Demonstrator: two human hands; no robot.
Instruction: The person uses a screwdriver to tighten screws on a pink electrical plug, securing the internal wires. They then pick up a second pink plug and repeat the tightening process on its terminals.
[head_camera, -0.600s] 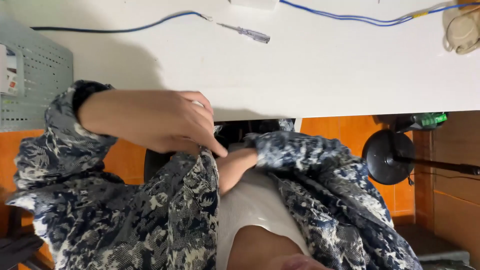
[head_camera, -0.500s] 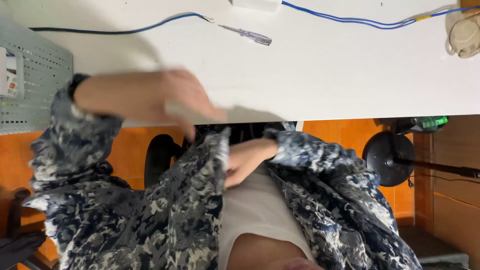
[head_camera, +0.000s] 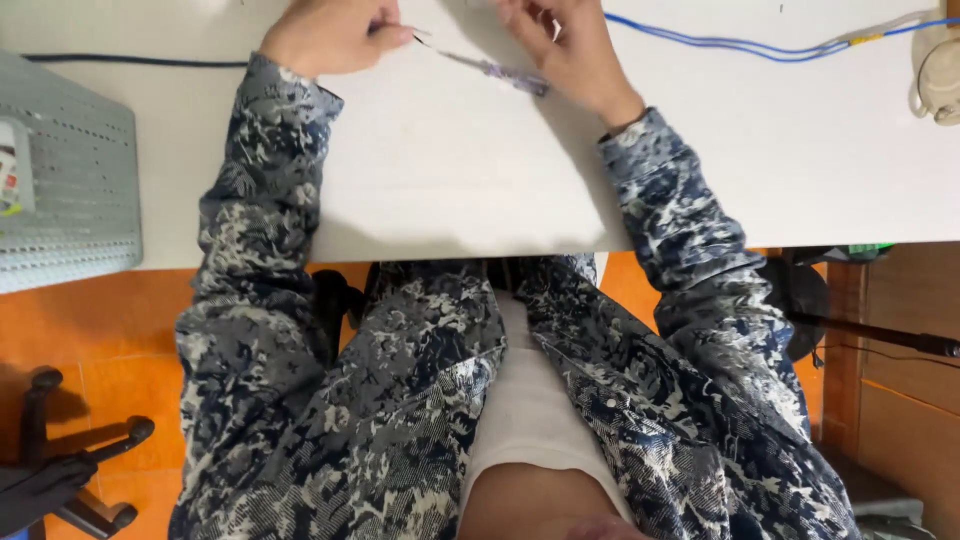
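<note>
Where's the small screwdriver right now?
In the head view the screwdriver lies on the white table near the top edge, between the left hand and the right hand, left of the blue cable.

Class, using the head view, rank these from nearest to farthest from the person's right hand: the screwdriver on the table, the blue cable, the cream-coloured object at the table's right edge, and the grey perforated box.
From the right hand:
1. Screwdriver, just left of it, touching or nearly so.
2. Blue cable, running off to its right.
3. Cream-coloured object, far right edge.
4. Grey perforated box, far left edge.
</note>
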